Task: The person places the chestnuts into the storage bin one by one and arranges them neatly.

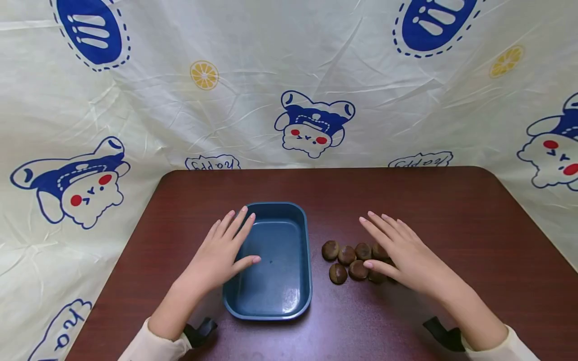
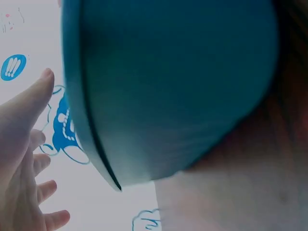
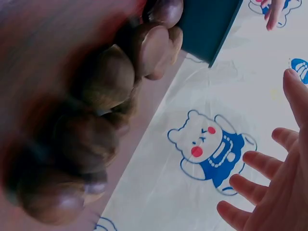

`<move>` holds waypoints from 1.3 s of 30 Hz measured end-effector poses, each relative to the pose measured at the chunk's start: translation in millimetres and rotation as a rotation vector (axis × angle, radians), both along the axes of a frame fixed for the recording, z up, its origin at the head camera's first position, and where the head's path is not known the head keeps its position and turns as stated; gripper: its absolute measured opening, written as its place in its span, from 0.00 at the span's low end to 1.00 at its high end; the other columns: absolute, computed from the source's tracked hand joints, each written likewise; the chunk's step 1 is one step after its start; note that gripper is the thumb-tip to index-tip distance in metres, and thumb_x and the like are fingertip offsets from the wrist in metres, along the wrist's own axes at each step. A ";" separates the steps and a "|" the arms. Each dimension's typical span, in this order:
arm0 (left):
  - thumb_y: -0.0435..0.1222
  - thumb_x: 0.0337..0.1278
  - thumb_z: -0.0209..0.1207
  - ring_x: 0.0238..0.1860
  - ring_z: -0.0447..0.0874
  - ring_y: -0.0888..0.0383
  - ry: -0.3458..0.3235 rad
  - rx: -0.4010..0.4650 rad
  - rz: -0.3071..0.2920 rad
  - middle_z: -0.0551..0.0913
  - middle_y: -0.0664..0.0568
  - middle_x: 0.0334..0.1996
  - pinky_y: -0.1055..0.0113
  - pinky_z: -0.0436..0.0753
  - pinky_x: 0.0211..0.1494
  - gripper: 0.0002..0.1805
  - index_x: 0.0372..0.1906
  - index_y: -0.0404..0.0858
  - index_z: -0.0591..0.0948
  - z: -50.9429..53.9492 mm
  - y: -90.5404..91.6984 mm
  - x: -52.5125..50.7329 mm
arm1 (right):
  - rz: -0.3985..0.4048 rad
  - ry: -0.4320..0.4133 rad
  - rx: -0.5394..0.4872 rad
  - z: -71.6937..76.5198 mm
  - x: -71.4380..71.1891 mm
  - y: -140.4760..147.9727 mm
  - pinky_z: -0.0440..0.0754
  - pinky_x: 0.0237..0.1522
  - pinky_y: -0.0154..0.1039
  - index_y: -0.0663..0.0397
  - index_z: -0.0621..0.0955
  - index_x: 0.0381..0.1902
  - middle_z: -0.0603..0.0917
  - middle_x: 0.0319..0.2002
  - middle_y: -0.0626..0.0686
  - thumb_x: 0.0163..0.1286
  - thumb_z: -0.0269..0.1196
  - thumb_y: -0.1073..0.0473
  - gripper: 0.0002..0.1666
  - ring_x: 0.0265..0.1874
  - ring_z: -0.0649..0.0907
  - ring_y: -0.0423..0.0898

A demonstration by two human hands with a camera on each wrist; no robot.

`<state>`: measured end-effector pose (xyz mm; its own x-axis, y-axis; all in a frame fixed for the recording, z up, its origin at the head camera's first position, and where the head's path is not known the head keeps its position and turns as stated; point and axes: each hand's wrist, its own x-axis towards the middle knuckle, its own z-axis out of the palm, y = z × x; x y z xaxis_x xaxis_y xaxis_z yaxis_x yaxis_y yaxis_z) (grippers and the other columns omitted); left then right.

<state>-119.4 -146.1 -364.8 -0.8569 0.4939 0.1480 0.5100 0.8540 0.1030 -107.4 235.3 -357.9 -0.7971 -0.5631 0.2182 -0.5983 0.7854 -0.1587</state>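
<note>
A blue rectangular tray with rounded corners lies on the table, nothing inside it. Over its left rim hovers my left hand, fingers spread and holding nothing; the left wrist view shows the tray's outer wall close up beside that hand. Several brown chestnuts sit in a cluster of rows to the right of the tray. Above the right end of the cluster is my right hand, fingers extended and holding nothing, partly hiding some chestnuts. In the right wrist view, the chestnuts appear apart from the fingers.
The dark reddish-brown table has rounded far corners. Behind and around it hangs a white cloth printed with blue cartoon figures and orange slices. Black straps hang at both wrists, near pale sleeves.
</note>
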 end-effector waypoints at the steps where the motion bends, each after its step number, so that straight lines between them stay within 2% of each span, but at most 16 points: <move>1: 0.60 0.52 0.51 0.67 0.41 0.46 0.001 0.006 0.010 0.44 0.48 0.70 0.48 0.48 0.65 0.47 0.70 0.43 0.48 -1.7 -2.4 -0.2 | -0.001 0.010 -0.007 -0.5 0.7 2.0 0.41 0.64 0.46 0.46 0.51 0.70 0.52 0.68 0.53 0.60 0.58 0.42 0.46 0.65 0.54 0.56; 4: 0.58 0.53 0.53 0.67 0.41 0.45 -0.008 0.043 0.037 0.43 0.46 0.70 0.49 0.49 0.65 0.47 0.70 0.39 0.48 -6.4 -10.0 0.4 | -0.016 0.034 -0.032 -2.9 3.0 8.2 0.43 0.64 0.45 0.47 0.52 0.70 0.54 0.67 0.54 0.59 0.60 0.44 0.46 0.64 0.57 0.54; 7: 0.56 0.53 0.54 0.67 0.41 0.45 -0.043 0.104 0.066 0.43 0.44 0.69 0.50 0.51 0.64 0.47 0.69 0.36 0.49 -11.2 -16.8 1.5 | -0.051 0.023 -0.054 -6.2 5.8 14.9 0.46 0.64 0.46 0.47 0.52 0.70 0.56 0.67 0.55 0.59 0.61 0.45 0.47 0.63 0.58 0.55; 14: 0.51 0.54 0.56 0.67 0.42 0.44 -0.204 0.319 0.163 0.41 0.44 0.69 0.46 0.55 0.62 0.48 0.70 0.37 0.43 -23.0 -27.4 6.9 | -0.143 -0.056 -0.120 -12.4 13.4 32.4 0.58 0.55 0.57 0.46 0.52 0.70 0.58 0.65 0.59 0.58 0.63 0.46 0.48 0.60 0.61 0.59; 20: 0.54 0.56 0.52 0.67 0.42 0.44 -0.330 0.473 0.216 0.43 0.40 0.69 0.45 0.51 0.63 0.47 0.69 0.34 0.44 -34.1 -33.1 11.3 | -0.182 -0.122 -0.163 -22.8 18.2 46.4 0.63 0.49 0.59 0.55 0.57 0.67 0.62 0.61 0.64 0.58 0.63 0.47 0.45 0.56 0.65 0.64; 23: 0.54 0.57 0.51 0.67 0.45 0.43 -0.392 0.546 0.240 0.47 0.38 0.68 0.45 0.52 0.62 0.45 0.69 0.33 0.47 -38.3 -35.2 13.1 | -0.196 -0.145 -0.183 -30.1 19.8 53.8 0.63 0.48 0.60 0.60 0.60 0.64 0.64 0.58 0.66 0.57 0.64 0.47 0.44 0.54 0.65 0.64; 26: 0.52 0.59 0.51 0.65 0.52 0.43 -0.473 0.661 0.256 0.52 0.37 0.66 0.47 0.57 0.61 0.41 0.68 0.31 0.51 -42.2 -36.1 13.8 | -0.209 -0.147 -0.205 -37.3 21.8 60.6 0.64 0.47 0.59 0.64 0.63 0.61 0.67 0.55 0.67 0.55 0.66 0.50 0.42 0.53 0.66 0.64; 31: 0.42 0.61 0.53 0.59 0.65 0.47 -0.600 0.937 0.265 0.64 0.37 0.61 0.56 0.65 0.58 0.32 0.65 0.29 0.59 -50.9 -35.1 14.1 | -0.213 -0.131 -0.230 -47.0 24.7 67.4 0.67 0.44 0.58 0.66 0.67 0.56 0.71 0.51 0.66 0.52 0.68 0.54 0.38 0.49 0.70 0.63; 35: 0.37 0.61 0.53 0.51 0.73 0.49 -0.650 1.112 0.276 0.71 0.36 0.55 0.64 0.73 0.51 0.27 0.62 0.28 0.64 -55.5 -32.0 15.5 | -0.217 -0.137 -0.233 -52.9 24.8 71.3 0.71 0.42 0.56 0.65 0.71 0.53 0.75 0.47 0.63 0.50 0.70 0.56 0.34 0.46 0.74 0.60; 39: 0.35 0.61 0.52 0.48 0.76 0.49 -0.698 1.230 0.292 0.73 0.37 0.53 0.65 0.75 0.47 0.24 0.60 0.29 0.66 -58.5 -29.4 16.5 | -0.247 -0.230 -0.244 -56.3 24.7 75.1 0.72 0.42 0.56 0.63 0.72 0.52 0.76 0.47 0.62 0.52 0.68 0.55 0.31 0.46 0.75 0.60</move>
<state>-102.9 -175.6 -423.3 -0.9766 0.1624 -0.1406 -0.1245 0.1056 0.9866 -82.7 310.4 -414.2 -0.9453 -0.3024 0.1220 -0.3236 0.8240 -0.4652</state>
